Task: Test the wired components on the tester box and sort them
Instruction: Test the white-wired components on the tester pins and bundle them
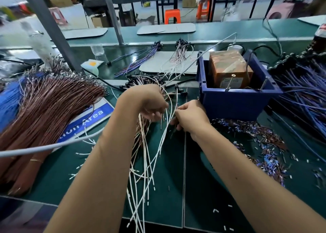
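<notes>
My left hand (148,102) grips a bunch of white and brown wired components (146,162) over the middle of the green bench; their leads hang down toward me and their black heads fan out behind the hand. My right hand (191,118) pinches the thin leads of one component just right of that bunch. The tester box (229,68), brown and taped, sits inside a blue bin (236,102) immediately behind and right of my right hand. Sorted groups lie further back: a purple-wired bundle (139,59) and a white-wired bundle (178,59).
A large heap of brown wires (47,105) covers the left side, partly over a blue sign. Purple wired parts (303,86) pile up at the right. Cut wire scraps (261,144) litter the bench right of my forearm. A grey cable (44,147) crosses the front left.
</notes>
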The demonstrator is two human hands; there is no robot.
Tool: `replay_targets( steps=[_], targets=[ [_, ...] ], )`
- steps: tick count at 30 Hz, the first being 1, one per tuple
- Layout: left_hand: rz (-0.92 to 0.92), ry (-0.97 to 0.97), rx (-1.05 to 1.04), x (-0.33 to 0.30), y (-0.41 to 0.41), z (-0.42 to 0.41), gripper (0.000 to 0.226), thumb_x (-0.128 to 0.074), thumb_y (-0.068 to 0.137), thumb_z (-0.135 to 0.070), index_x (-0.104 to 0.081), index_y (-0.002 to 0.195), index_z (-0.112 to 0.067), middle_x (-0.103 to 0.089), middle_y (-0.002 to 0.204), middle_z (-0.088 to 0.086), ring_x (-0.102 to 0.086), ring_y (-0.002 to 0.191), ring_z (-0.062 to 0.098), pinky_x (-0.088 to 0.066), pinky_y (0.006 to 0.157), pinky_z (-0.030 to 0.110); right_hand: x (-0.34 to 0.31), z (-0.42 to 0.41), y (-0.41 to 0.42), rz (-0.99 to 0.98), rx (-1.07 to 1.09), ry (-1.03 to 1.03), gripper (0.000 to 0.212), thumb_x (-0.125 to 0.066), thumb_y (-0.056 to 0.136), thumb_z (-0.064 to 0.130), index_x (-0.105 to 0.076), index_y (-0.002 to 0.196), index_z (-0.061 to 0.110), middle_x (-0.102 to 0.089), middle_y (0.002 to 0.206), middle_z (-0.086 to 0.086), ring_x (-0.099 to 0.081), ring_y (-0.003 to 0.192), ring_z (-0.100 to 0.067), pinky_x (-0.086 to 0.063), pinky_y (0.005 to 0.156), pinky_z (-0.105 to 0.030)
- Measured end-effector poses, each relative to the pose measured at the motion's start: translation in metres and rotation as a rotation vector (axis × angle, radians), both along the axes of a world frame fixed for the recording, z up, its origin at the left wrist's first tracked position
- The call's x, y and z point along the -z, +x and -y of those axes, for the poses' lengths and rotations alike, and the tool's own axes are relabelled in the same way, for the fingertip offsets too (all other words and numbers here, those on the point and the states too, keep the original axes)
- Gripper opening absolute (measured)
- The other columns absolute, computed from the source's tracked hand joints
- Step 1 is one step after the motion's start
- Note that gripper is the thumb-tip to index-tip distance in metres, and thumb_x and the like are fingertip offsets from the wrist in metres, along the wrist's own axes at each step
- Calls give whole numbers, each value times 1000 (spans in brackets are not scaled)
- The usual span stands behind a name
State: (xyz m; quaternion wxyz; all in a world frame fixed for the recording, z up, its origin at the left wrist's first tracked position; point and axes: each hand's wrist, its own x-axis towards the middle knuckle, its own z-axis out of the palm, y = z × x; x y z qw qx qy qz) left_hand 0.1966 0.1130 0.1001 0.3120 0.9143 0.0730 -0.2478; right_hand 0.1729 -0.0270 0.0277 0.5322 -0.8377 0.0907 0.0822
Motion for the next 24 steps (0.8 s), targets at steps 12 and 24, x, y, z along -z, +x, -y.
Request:
replay_targets(
  steps=[12,24],
  targets=[
    [356,297,9,36,0,51,6,-69,76,-11,-68,77,-4,-69,78,16,-71,88,33,-45,63,30,-1,17,-31,0,-218,22,14,-55,89,6,-66,81,4,-73,70,-18,-70,55,-33,-48,50,-32],
    [491,-723,-347,-40,-21,58,33,-51,107,-24,-63,79,-13,-60,51,-8,-46,42,4,-32,40,16,-45,44,-50,269,-379,461,40,-46,112,26,-65,78,15,-69,76,1,-50,65,-12,-35,51,-21]
  ],
)
